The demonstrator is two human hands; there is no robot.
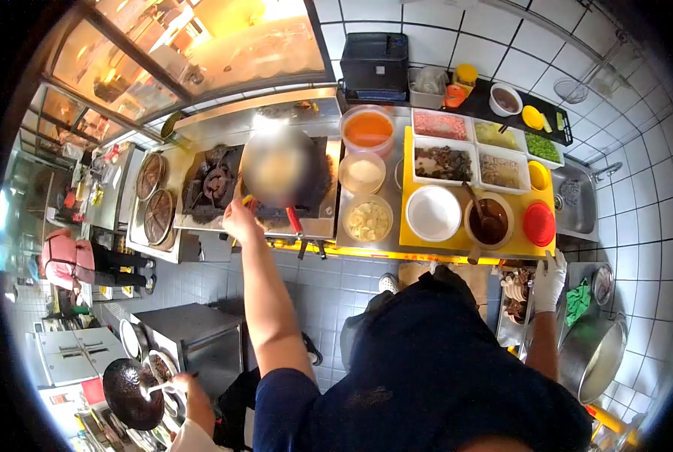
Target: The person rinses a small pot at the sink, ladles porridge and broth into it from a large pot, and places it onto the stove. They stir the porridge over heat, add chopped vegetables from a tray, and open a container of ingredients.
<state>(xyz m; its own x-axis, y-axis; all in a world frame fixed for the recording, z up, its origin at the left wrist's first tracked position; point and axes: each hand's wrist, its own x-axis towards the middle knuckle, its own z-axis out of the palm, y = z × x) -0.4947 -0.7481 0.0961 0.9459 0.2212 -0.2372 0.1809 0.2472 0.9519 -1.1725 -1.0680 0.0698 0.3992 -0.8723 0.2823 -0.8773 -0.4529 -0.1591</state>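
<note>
Kitchen wall: white square tiles [495,34] are lining the wall behind a stainless-steel stove [321,226].
Wok: a round, dark metal wok (its middle is blurring out) [304,160] is sitting on the stove's right burner.
Left hand: the bare hand [239,219] is reaching the wok's near-left edge, fingers curling; I cannot tell what they are grasping.
Right hand: the white-gloved hand [550,282] is extending its fingers, unclenched, at the rectangular yellow board's [416,242] near edge, near a round red container [538,224].

No text readable — pale mark [380,70] on the black box [374,54] too small
</note>
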